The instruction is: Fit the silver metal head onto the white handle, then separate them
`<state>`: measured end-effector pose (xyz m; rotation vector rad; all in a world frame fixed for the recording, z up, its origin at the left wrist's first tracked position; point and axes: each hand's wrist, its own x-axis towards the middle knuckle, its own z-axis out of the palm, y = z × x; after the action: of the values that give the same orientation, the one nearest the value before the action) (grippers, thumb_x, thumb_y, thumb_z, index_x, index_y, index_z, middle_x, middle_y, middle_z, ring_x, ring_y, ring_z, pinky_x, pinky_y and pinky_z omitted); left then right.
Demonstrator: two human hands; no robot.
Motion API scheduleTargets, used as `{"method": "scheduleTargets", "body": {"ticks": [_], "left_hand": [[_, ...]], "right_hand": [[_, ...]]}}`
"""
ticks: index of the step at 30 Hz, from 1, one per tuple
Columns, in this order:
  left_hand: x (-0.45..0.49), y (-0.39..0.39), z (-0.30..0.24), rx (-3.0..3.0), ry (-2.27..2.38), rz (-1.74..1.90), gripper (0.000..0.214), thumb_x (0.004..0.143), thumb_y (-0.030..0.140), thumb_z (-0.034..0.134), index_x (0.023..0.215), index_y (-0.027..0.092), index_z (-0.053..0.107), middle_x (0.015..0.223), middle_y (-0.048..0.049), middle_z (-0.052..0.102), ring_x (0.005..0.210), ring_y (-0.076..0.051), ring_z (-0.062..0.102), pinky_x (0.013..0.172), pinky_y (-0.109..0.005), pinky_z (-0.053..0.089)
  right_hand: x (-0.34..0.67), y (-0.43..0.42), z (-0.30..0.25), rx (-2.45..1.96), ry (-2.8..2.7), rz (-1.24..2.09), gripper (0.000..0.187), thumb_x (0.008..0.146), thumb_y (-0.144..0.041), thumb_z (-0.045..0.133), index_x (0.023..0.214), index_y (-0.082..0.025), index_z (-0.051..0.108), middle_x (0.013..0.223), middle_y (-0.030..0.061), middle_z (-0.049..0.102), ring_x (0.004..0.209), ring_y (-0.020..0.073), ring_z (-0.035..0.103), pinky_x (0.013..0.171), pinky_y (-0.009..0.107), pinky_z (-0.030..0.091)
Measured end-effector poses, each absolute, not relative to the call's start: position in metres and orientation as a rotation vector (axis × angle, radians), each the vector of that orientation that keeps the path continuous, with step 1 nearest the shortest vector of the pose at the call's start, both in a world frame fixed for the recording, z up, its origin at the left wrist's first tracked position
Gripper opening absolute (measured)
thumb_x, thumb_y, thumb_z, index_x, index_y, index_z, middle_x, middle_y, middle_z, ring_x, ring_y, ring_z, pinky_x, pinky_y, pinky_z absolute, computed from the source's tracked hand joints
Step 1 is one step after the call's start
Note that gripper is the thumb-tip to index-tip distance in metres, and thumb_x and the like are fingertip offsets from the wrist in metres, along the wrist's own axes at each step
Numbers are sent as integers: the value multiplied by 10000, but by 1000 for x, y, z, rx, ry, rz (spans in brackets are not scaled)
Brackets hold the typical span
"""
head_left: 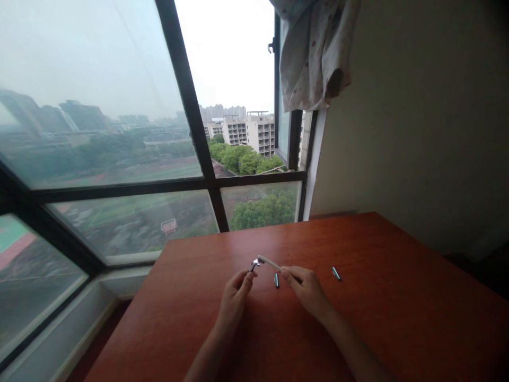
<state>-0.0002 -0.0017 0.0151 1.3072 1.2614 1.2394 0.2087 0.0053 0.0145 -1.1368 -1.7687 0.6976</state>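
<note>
My left hand [234,298] is closed around the dark handle of a small razor [255,263], whose shiny silver head points up and away from me. A pale, slim toothbrush [271,263] is pinched in my right hand [306,289]. Its darker bristle end meets the razor head, or lies very close to it; the exact contact is too small to tell. Just left of my right fingers, a narrow green-and-dark piece [277,280], like a razor cartridge, lies on the table. A similar green-and-dark piece [336,273] rests farther right, beyond my right hand.
The reddish-brown wooden table [191,323] spreads under both hands. Dark-framed windows [212,183] stand behind it and to the left, with one pane swung open. A patterned cloth [310,58] hangs at the upper right beside a plain wall [405,132].
</note>
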Motion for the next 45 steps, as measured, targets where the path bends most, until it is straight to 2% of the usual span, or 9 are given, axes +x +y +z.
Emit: {"method": "scheduleTargets", "body": {"ticks": [4, 11, 20, 25, 29, 37, 45], "left_hand": [[-3, 0, 13, 1272, 1270, 1260, 409, 746, 549, 623, 833, 151, 661, 579, 46, 385, 526, -108, 326, 483, -210, 235], [0, -4, 14, 1275, 1211, 1237, 414, 744, 551, 624, 830, 149, 670, 556, 34, 431, 519, -113, 358, 471, -214, 233], [0, -1, 13, 1167, 1136, 1229, 444, 736, 580, 616, 835, 147, 632, 546, 63, 367, 462, -75, 300, 438, -199, 206], [4, 1, 9, 1021, 986, 1163, 473, 699, 598, 647, 813, 142, 593, 526, 91, 314, 422, -44, 227, 412, -180, 153], [5, 2, 5, 983, 945, 1147, 458, 709, 586, 648, 814, 146, 581, 510, 102, 314, 399, -31, 194, 393, -170, 133], [5, 0, 9, 906, 898, 1050, 458, 704, 604, 642, 784, 163, 551, 474, 118, 283, 368, -22, 161, 375, -160, 96], [7, -7, 14, 797, 865, 1005, 402, 741, 543, 644, 835, 163, 551, 500, 111, 298, 376, -21, 169, 373, -146, 92]], "right_hand": [[208, 3, 19, -1101, -1837, 731, 411, 926, -426, 430, 793, -159, 713, 696, 31, 667, 641, 171, 593, 583, 234, 416], [210, 8, 10, -1129, -1749, 706, 407, 913, -447, 443, 960, -158, 726, 837, 89, 722, 767, 232, 646, 645, 284, 472], [208, 3, 20, -1091, -1826, 710, 417, 926, -435, 424, 816, -156, 714, 737, 46, 686, 671, 186, 614, 603, 249, 436], [209, 6, 16, -1118, -1754, 679, 395, 914, -435, 439, 833, -160, 710, 750, 62, 684, 705, 201, 618, 626, 265, 448], [208, 4, 17, -1114, -1816, 690, 408, 917, -439, 434, 781, -160, 699, 676, 39, 638, 623, 167, 568, 561, 242, 405], [208, 3, 19, -1116, -1816, 641, 382, 914, -437, 448, 858, -166, 711, 690, 40, 640, 626, 162, 561, 561, 243, 404], [210, 4, 17, -1163, -1839, 546, 349, 920, -422, 454, 900, -185, 708, 680, 33, 620, 627, 167, 567, 574, 248, 401]]}}
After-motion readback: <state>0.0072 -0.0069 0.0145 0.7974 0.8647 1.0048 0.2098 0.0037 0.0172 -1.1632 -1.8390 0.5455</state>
